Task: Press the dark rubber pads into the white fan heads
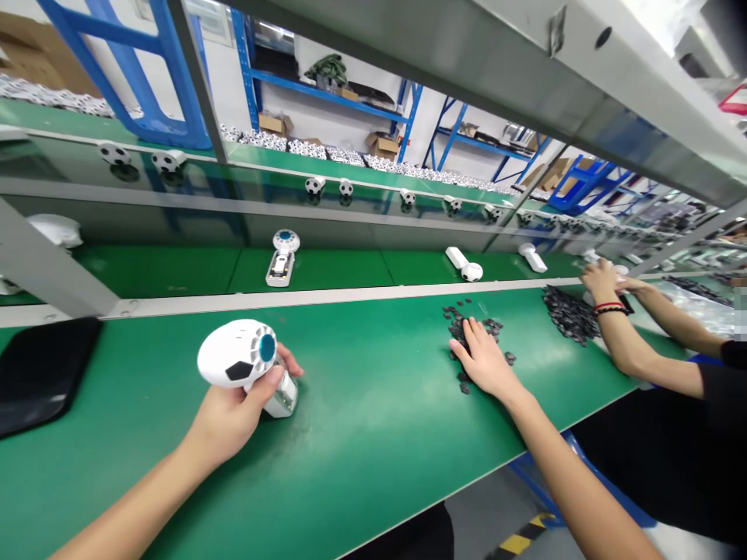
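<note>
A white football-patterned handheld device [230,354] is gripped by the left hand [230,412], fingers clamped around it; the right hand [484,362] is laid palm-down, fingers spread apart, on scattered black pieces [461,330] on the green worktop [362,435].

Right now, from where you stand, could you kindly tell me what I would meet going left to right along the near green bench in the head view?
Black pad → left hand gripping white gadget → right hand resting on small black pieces → heap of black pieces → co-worker's hand
</note>
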Action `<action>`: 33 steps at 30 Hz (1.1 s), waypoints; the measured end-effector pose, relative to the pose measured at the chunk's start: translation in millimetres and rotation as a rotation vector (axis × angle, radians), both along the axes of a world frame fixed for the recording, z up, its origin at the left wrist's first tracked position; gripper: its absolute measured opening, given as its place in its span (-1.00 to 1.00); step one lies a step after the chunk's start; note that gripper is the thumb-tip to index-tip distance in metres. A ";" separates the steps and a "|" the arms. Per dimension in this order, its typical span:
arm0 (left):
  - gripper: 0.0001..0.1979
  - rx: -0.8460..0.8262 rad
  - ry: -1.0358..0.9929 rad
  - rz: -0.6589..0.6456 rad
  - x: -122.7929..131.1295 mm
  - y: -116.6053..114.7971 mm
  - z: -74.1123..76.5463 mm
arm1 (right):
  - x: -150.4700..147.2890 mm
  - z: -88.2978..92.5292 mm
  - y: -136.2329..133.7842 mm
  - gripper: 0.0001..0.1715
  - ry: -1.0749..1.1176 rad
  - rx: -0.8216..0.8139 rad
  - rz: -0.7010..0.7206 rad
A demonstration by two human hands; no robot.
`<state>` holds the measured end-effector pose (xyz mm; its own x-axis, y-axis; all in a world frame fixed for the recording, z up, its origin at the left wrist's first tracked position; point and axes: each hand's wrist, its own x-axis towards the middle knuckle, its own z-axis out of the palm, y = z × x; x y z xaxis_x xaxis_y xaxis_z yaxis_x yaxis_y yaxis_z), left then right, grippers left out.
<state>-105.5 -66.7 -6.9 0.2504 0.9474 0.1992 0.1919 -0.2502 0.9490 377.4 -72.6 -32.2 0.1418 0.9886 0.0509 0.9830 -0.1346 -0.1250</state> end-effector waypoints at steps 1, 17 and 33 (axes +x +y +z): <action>-0.69 0.003 -0.007 -0.009 0.8 0.5 1.7 | -7.9 0.6 2.3 0.09 -0.005 -0.008 0.025; -0.75 0.010 0.031 -0.089 -0.1 -8.5 5.1 | -151.6 26.6 36.1 0.08 0.094 -0.081 0.553; -0.22 0.230 -0.149 0.082 21.8 -15.2 23.8 | -128.1 46.5 43.1 -0.70 0.400 0.093 0.762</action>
<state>-83.7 -81.9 17.0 0.1264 0.8891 0.4399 0.0834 -0.4514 0.8884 249.2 -29.5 14.3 -0.5337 0.8154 0.2242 0.6807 0.5715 -0.4582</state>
